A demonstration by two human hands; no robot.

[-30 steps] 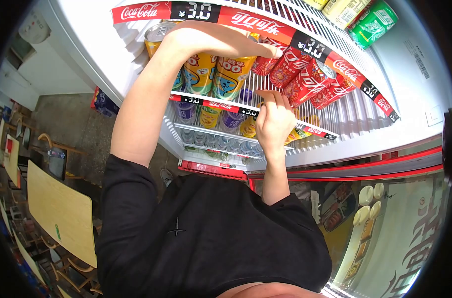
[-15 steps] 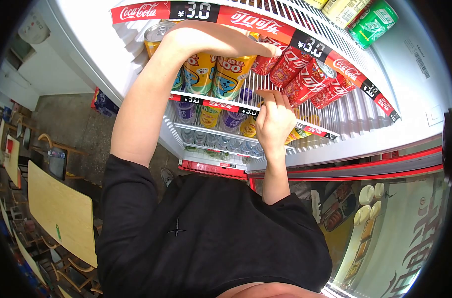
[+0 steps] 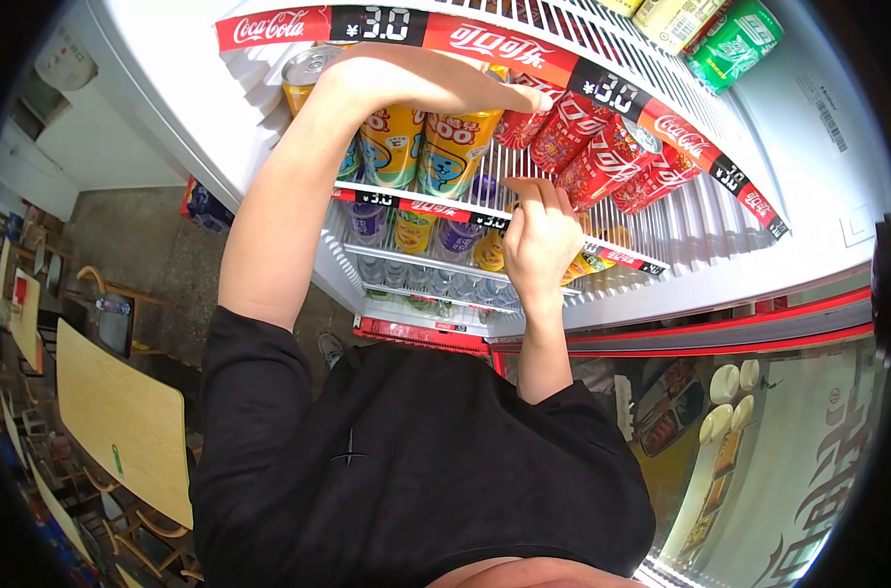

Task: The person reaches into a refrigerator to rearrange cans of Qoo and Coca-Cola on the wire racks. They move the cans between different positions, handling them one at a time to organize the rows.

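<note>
My left hand [image 3: 499,93] reaches into the upper fridge shelf, its thumb against a red Coca-Cola can [image 3: 519,127]; the other fingers are mostly hidden behind it. Beside that can on the right, several more red cans [image 3: 602,167] stand in rows. Yellow drink cans [image 3: 455,152] with a blue cartoon figure line the shelf to the left, below my left forearm. My right hand [image 3: 545,235] is closed over the shelf's front edge [image 3: 489,220], fingers bent above the price strip.
A price rail [image 3: 504,44] crosses just above my left hand. Lower shelves hold purple-labelled bottles [image 3: 458,235] and clear bottles. Green cans [image 3: 734,44] stand upper right. The open glass door [image 3: 778,421] is at right; a wooden table [image 3: 122,412] stands at left.
Almost nothing differs; the view has shifted very slightly. Both hands keep their places, the left at the red can and the right at the shelf edge.
</note>
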